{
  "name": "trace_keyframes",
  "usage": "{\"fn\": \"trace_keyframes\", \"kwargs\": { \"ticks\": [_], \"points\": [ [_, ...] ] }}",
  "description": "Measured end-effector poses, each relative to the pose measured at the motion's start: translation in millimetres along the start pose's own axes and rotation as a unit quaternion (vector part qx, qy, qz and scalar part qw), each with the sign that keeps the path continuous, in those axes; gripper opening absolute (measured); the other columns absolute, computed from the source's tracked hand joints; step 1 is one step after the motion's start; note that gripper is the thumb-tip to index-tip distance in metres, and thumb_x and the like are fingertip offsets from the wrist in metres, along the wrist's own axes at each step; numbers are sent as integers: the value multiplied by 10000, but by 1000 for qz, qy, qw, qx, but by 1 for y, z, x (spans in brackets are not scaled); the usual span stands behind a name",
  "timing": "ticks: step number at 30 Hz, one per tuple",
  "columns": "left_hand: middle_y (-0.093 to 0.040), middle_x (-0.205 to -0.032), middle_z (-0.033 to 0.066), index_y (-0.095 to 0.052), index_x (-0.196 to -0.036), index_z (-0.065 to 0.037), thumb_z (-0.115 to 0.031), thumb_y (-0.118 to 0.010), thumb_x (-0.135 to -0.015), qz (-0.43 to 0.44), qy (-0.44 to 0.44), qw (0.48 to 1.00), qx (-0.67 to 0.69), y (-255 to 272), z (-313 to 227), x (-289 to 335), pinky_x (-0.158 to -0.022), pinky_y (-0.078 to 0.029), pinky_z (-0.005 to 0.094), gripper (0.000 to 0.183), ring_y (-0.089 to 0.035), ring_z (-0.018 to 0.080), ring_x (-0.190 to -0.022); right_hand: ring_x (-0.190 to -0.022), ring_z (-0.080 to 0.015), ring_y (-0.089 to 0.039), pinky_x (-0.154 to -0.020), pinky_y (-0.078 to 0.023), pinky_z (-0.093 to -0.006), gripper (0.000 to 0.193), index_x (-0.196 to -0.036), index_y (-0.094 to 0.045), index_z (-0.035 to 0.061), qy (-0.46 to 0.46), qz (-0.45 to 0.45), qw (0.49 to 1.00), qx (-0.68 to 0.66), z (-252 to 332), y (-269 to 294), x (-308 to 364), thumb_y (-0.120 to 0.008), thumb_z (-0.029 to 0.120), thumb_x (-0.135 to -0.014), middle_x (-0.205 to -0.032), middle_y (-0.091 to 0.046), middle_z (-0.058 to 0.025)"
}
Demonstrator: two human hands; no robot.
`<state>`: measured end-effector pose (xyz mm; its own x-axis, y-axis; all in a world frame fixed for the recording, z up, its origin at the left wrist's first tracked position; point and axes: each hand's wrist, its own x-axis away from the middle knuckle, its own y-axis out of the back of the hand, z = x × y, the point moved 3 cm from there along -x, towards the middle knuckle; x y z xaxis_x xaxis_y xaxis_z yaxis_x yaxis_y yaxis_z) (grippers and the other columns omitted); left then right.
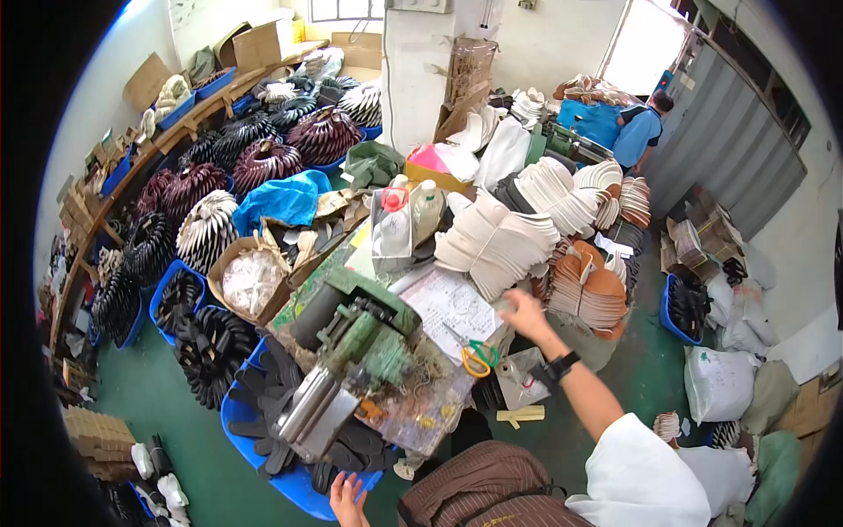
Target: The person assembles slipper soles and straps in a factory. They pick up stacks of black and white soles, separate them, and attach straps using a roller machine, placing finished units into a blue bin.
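My right hand (525, 316), with a black watch (561, 365) on its wrist, reaches over the right side of the bench. Its fingers are apart and nothing shows in them. Below it lie a printed sheet (452, 309) and scissors (475, 354) with orange and green handles. Beyond it are tied stacks of pale sole-shaped pieces (496, 241) and brown ones (587, 285). My left hand (348, 499) is open at the near rim of a blue basket (303, 494), which holds dark grey sole-shaped pieces (268, 386). A green machine with metal rollers (320, 411) stands between my hands.
Bottles (427, 209) and a cardboard box of plastic wrap (253, 283) stand beyond the machine. More bundles in blue baskets (327, 163) fill the left side. A person in blue (639, 133) stands at the back right. White sacks (720, 384) lie along the right wall.
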<state>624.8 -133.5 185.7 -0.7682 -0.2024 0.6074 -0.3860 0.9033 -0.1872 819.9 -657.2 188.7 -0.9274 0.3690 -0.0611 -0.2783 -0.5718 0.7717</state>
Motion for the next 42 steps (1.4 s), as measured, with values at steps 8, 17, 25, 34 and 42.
{"fn": "trace_keyframes", "kwargs": {
  "ticks": [8, 17, 25, 34, 42],
  "points": [
    [-601, -1258, 137, -476, -1365, -24, -181, -640, -928, 36, 56, 996, -62, -135, 29, -22, -916, -505, 350, 492, -623, 242, -1089, -1334, -383, -345, -1106, -281, -495, 1125, -1457, -292, 46, 46, -49, 969, 238, -47, 35, -175, -881, 380, -558, -1394, -400, -219],
    [-597, -1273, 135, -497, -1333, -24, -190, -627, -939, 213, 46, 959, -182, -335, 26, -53, -909, -476, 326, 447, -604, 218, -1107, -1128, -368, -533, -964, -448, -425, 917, -1375, -425, 94, 99, -17, 983, 155, -41, 51, -203, -812, 343, -582, -1161, -581, -187],
    [-422, -1399, 281, -222, -1459, 66, -363, -750, -814, 103, -192, 898, -382, -433, -11, -26, -1035, -385, 426, 937, -477, 387, -1257, -1088, -351, -603, -921, -475, -405, 839, -1336, -460, 111, 52, 200, 977, -41, -24, 124, -152, -802, 339, -604, -1169, -631, -184],
    [-234, -1465, 389, -51, -1459, 142, -390, -663, -861, -43, -155, 806, -570, -417, 69, -82, -1096, -292, 491, 1007, -276, 485, -1365, -1314, -426, -362, -1094, -287, -487, 1211, -1487, -204, -2, 116, 198, 973, 6, -54, -26, -78, -857, 440, -567, -1412, -365, -275],
    [-468, -1296, 238, -583, -1083, 26, -214, -727, -756, 47, -423, 661, -618, -480, 43, -126, -1066, -308, 500, 431, -382, 439, -1248, -1315, -433, -351, -1079, -287, -524, 1399, -1520, -103, 15, 112, 181, 976, 49, -52, -33, -80, -889, 506, -472, -1438, -332, -265]
  ]
}}
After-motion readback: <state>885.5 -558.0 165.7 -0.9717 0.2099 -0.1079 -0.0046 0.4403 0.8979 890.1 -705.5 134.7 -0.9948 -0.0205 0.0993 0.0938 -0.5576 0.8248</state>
